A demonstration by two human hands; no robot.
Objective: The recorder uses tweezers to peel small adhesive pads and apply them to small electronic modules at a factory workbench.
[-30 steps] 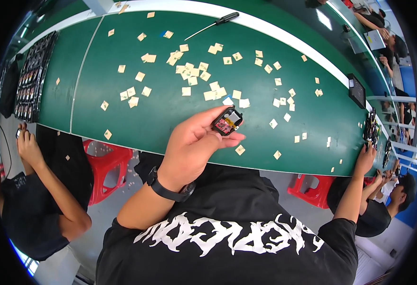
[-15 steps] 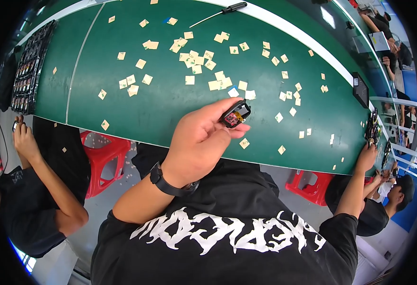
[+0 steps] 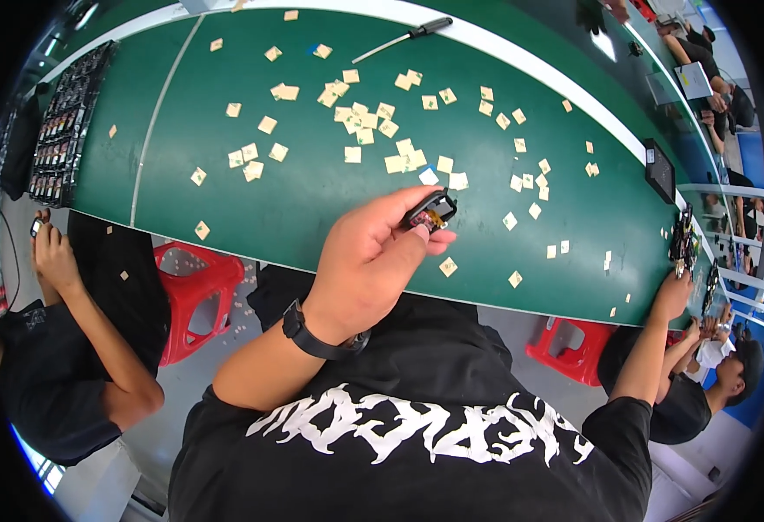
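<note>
My left hand [image 3: 364, 257], with a black watch on the wrist, is closed around a small black plastic housing [image 3: 432, 209] above the table's near edge. The housing is open on one side; a red circuit board and a yellowish part show inside. My thumb presses at its near edge, partly over the board. Far out to the right, my right hand [image 3: 672, 296] reaches the table edge. Its fingers are bent against a heap of black parts [image 3: 683, 239]; what they pinch is too small to make out.
Cream square stickers [image 3: 360, 117] lie scattered across the green table [image 3: 312, 217]. A screwdriver [image 3: 408, 39] lies at the far edge, a black box [image 3: 659, 171] at the right. Black trays [image 3: 69, 122] stand left. Red stools [image 3: 195, 296] and co-workers flank me.
The housing has tilted in my left hand, and my thumb has moved further over the red board. My right hand stays at the black parts. The whole view has shifted slightly.
</note>
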